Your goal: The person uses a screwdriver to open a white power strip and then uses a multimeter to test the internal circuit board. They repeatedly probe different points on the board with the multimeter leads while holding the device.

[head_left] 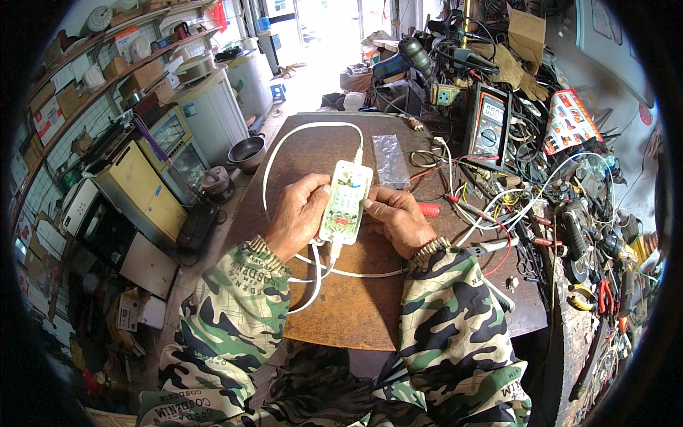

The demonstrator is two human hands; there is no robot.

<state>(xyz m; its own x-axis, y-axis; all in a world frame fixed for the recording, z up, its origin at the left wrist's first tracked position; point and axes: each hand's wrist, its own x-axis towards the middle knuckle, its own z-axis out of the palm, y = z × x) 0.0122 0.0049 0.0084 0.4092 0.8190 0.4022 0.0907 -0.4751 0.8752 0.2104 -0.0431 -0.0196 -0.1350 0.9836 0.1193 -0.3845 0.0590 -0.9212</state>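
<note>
Over the brown wooden table, a small opened white plastic case (346,201) is held up with a green circuit board and components showing inside. A white cable leaves its upper end and loops left; white cable also comes from its lower end. My left hand (300,212) grips the case's left edge, thumb on the rim. At its right edge, my right hand (398,219) has thumb and fingers closed on the side. The right hand's lower fingers are partly hidden. Beside it lies a red handle (429,209), and beyond it a clear plastic bag (390,162).
A multimeter (488,128) with red and black leads stands at the table's (341,313) far right. Tangled cables, pliers (606,297) and tools crowd the right side. Left are shelves, cabinets and a black pan (247,151) on the floor side.
</note>
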